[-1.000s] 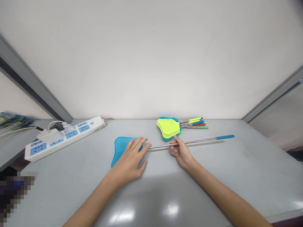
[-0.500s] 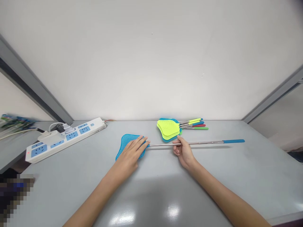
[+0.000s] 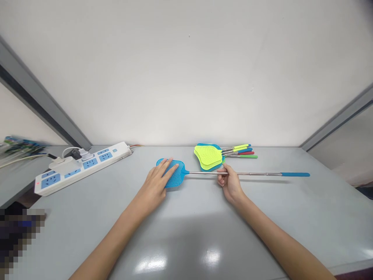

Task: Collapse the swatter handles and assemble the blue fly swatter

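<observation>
A blue fly swatter (image 3: 177, 179) with an extended metal rod and a blue grip lies crosswise before me, slightly above the table. My right hand (image 3: 230, 181) is closed around the middle of the rod, thumb and fingers pinching it. Over the perforated blue head rests my left hand (image 3: 159, 181), its fingers stretched out and slightly spread; its thumb is hidden. Just behind the rod lies a pile of fly swatters (image 3: 208, 155), yellow-green heads on top of blue ones, their rods short and their coloured grips pointing right.
A white power strip (image 3: 84, 171) with blue sockets and plugged-in adapters stands on the left of the grey table (image 3: 186, 233). A pale wall (image 3: 186, 77) rises behind the table. Blurred packaged items (image 3: 23, 146) lie beyond the left frame post.
My right hand and the blue swatter have shifted right. My left hand has slid a little left across the head, so the head's neck now shows clear of the fingers.
</observation>
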Motion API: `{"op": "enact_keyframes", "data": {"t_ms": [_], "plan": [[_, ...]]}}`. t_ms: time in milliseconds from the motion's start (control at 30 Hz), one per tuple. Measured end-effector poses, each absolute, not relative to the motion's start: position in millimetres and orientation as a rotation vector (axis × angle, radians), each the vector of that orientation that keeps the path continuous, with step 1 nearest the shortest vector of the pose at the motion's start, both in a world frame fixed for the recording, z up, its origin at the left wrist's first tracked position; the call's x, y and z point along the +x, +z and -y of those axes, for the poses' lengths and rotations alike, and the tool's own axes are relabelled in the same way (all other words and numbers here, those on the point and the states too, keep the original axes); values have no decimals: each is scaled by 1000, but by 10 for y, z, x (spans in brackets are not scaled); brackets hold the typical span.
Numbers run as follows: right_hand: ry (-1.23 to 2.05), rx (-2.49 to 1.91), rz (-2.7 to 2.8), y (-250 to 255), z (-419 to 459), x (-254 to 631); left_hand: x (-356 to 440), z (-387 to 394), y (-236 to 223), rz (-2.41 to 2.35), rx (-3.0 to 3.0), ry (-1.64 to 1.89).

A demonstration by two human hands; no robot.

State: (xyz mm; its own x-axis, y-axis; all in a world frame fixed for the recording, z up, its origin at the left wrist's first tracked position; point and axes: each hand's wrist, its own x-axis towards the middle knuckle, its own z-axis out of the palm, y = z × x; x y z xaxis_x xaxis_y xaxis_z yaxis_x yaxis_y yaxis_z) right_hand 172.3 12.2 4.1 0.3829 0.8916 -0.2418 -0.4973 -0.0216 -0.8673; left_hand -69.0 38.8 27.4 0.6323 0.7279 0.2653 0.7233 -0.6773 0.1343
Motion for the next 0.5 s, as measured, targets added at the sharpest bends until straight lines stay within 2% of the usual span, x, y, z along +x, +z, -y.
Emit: {"op": "enact_keyframes", "data": {"t_ms": [267, 500], "plan": [[1173, -1114, 449, 60, -129, 1770, -771, -431, 288, -1245, 2827, 436], [1035, -1117, 365, 29, -189, 1880, -867, -485, 307, -1223, 2845, 411]]}}
